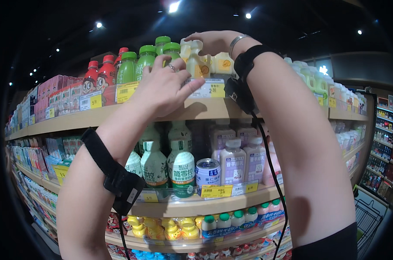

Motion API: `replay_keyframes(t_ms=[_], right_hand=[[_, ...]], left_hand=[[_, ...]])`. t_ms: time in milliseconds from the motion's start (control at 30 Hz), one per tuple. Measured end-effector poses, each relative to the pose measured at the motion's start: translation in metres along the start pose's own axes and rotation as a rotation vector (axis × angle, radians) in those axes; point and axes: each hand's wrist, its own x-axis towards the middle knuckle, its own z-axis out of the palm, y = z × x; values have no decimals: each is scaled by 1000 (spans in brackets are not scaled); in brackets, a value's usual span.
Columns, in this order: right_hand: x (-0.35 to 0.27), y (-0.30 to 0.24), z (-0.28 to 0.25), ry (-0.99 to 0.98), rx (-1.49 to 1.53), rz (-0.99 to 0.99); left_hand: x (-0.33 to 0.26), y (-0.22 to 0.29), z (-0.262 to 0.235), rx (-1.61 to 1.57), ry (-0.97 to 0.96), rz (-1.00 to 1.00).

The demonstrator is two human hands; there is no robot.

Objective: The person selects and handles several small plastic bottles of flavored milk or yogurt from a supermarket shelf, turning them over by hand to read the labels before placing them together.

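Right hand (211, 41) fingers close around the cap end of a pale yellow bottle (195, 63) on the top shelf (96, 116). Left hand (164, 86), fingers spread, presses the shelf's price-label strip (209, 89) just below, green bottles (138, 65) standing left.

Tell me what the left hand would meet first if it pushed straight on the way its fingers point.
Probably the pale yellow bottle on the top shelf; the left hand points up-right at it, fingertips about touching. Depth is unclear.
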Motion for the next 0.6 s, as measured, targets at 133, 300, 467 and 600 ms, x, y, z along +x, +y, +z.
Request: replay_keyframes(t_ms=[133,300,467,600], right_hand=[[-31,-16,5,-34,-25,184],[-48,-23,8,-119,14,423],[-57,-29,14,-223,232,399],[-55,-24,19,-215,264,411]], left_hand=[[-30,3,25,47,135,-9],[-47,-5,27,144,213,66],[-49,-4,28,127,254,62],[-47,-5,28,147,256,64]])
